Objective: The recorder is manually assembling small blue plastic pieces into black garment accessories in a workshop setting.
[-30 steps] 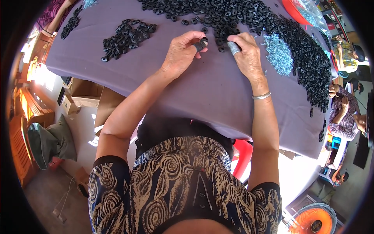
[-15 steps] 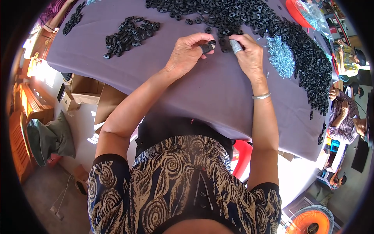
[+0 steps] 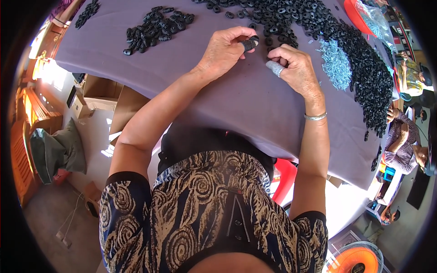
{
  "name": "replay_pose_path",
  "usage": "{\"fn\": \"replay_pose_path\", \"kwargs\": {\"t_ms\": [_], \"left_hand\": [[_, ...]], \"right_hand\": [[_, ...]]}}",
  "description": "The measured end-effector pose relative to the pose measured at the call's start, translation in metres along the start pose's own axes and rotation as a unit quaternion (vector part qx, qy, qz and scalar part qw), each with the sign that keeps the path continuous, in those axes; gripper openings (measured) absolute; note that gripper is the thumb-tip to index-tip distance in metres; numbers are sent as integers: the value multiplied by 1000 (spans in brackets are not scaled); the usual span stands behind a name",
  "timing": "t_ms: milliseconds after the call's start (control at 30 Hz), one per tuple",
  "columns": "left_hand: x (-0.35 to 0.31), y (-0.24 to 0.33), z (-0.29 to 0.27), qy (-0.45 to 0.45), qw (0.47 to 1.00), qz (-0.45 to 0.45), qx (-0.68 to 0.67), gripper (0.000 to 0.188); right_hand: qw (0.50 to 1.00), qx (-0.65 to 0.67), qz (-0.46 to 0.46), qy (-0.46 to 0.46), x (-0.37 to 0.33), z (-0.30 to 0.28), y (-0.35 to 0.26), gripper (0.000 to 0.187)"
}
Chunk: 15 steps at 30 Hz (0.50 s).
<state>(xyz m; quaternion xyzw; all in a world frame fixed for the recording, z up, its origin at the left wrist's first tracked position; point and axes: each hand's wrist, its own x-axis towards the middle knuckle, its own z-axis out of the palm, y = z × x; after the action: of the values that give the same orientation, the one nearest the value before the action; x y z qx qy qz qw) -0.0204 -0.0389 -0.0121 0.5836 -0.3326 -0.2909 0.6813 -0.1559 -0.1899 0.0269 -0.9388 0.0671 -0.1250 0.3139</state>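
Observation:
My left hand (image 3: 224,52) pinches a small black oval plastic piece (image 3: 255,39) between thumb and fingers, above the cloth. Dark tape wraps the left thumb. Just to the right is my right hand (image 3: 298,70), its fingers curled in toward a thumb wrapped in pale tape; whatever lies between those fingertips is too small or hidden to make out. Beyond both hands spreads a big heap of similar black plastic pieces (image 3: 314,20), running down the right side. A mound of tiny pale-blue pieces (image 3: 337,66) lies right of my right hand.
A smaller pile of black pieces (image 3: 157,29) sits on the purple tablecloth (image 3: 227,107) at left, another (image 3: 87,13) at far left. A red basin (image 3: 357,18) with a clear bag stands at far right. Other people (image 3: 403,141) are along the right. An orange fan (image 3: 355,261) is at lower right.
My right hand has drawn back toward me and slightly right, away from the black heap. My left hand has risen slightly and shifted right, still pinching the black piece. The view has shifted a little.

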Motion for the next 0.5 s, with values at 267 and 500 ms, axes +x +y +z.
{"fn": "replay_pose_path", "kwargs": {"t_ms": [267, 500], "left_hand": [[0, -4, -3, -7, 1000, 7, 1, 18], [0, -2, -1, -8, 1000, -12, 15, 18]], "right_hand": [[999, 18, -26, 29, 1, 1, 9, 23], [999, -22, -24, -21, -1, -5, 0, 21]]}}
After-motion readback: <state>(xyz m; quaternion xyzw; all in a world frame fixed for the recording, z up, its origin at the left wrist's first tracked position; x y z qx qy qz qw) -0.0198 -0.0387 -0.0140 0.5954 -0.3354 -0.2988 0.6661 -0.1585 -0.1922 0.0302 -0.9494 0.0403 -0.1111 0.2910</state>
